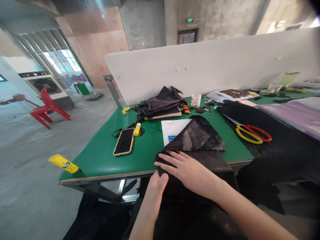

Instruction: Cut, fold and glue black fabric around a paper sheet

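A sheet of thin black material (197,136), which looks like cloth or leather, lies over the front edge of the table with its far part folded over and a dull, patchy face showing. My right hand (183,166) rests flat on the fold, fingers stretched out and somewhat apart. Just below it, my left hand (158,183) grips the sheet's left edge at the table's rim; its thumb shows while its fingers are mostly hidden. Under the sheet, a white printed paper (168,128) with a blue block sticks out.
On the green table (97,160) lie a phone (124,141), a small yellow glue stick (137,129) and, at the left corner, a larger yellow tube (64,163). Scissors (252,133) rest on black material at right. Behind are a dark pile (162,103), a clear cup (196,100) and a white partition (200,70).
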`<act>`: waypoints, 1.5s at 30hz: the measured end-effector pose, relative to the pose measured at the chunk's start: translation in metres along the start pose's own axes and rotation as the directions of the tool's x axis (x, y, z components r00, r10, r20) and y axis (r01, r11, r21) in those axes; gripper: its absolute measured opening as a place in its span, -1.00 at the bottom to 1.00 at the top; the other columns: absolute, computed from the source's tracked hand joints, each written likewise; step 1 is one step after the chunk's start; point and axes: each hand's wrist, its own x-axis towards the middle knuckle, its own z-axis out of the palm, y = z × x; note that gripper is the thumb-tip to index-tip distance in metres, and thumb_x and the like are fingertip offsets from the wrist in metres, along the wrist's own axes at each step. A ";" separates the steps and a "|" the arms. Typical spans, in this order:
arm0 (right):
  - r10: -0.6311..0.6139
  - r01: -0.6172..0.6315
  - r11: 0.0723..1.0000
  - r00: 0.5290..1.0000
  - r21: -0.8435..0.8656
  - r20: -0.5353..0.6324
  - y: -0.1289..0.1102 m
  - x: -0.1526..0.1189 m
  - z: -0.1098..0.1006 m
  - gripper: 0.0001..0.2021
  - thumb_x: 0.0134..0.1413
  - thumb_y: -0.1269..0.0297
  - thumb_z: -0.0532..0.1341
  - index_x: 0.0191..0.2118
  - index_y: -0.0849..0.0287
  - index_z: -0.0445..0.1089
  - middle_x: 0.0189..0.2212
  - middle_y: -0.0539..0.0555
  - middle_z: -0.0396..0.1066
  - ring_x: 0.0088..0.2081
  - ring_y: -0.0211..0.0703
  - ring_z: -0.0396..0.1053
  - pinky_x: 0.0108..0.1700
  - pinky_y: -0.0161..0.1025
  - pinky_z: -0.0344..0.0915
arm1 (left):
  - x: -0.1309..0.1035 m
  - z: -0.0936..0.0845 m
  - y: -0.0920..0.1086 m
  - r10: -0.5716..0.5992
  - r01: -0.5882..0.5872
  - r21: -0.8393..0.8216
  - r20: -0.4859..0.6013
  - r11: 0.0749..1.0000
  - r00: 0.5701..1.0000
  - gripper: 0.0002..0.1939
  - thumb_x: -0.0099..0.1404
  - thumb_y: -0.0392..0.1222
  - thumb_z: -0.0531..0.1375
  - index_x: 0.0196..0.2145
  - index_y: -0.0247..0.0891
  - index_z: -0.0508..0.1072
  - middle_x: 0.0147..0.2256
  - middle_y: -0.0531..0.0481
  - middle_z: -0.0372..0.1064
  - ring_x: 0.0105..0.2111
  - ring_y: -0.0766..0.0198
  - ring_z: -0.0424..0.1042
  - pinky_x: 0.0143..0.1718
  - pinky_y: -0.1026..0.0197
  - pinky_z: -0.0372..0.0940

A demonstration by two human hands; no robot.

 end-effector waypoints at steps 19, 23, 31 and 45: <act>-0.030 0.032 0.995 0.999 0.089 -0.024 0.001 -0.004 0.011 -0.55 0.20 0.44 -0.02 0.21 0.23 0.05 0.18 0.12 0.11 0.16 -0.14 0.11 0.19 -0.15 0.10 | 0.013 -0.017 0.003 0.256 -0.200 0.288 -0.172 0.936 0.951 -0.64 0.21 -0.03 0.11 -0.05 -0.13 0.26 0.02 -0.10 0.26 0.05 0.10 0.26 -0.02 0.04 0.26; -0.029 0.031 0.997 0.999 0.067 -0.035 -0.002 -0.005 0.030 -0.62 0.21 0.41 -0.02 0.13 0.25 0.18 0.09 0.16 0.25 0.14 -0.10 0.14 0.19 -0.09 0.09 | 0.023 -0.020 0.022 0.505 -0.383 0.726 0.056 0.572 0.861 -0.64 0.23 -0.12 0.11 -0.01 -0.16 0.22 0.02 -0.12 0.22 0.07 0.11 0.21 0.05 0.01 0.17; 0.006 0.002 0.992 0.998 0.125 -0.065 -0.004 -0.007 0.050 -0.65 0.19 0.38 0.02 0.08 0.21 0.24 -0.05 0.13 0.37 0.08 -0.15 0.20 0.23 -0.13 -0.03 | 0.071 0.014 0.040 0.206 -0.634 0.751 0.660 -0.183 0.723 -0.52 0.16 -0.37 0.16 0.03 -0.19 0.18 0.02 -0.07 0.25 0.03 0.13 0.23 0.11 0.02 0.06; 0.022 -0.024 0.980 1.000 0.195 0.011 -0.001 -0.012 0.045 -0.57 0.21 0.41 -0.09 0.18 0.20 0.11 0.19 0.12 0.08 0.25 -0.13 -0.12 0.26 -0.07 -0.09 | 0.186 0.039 0.054 0.336 -0.391 0.919 0.352 0.052 0.874 -0.78 0.25 -0.11 0.07 -0.24 -0.22 0.44 -0.27 -0.04 0.46 -0.26 0.20 0.43 -0.30 0.27 0.22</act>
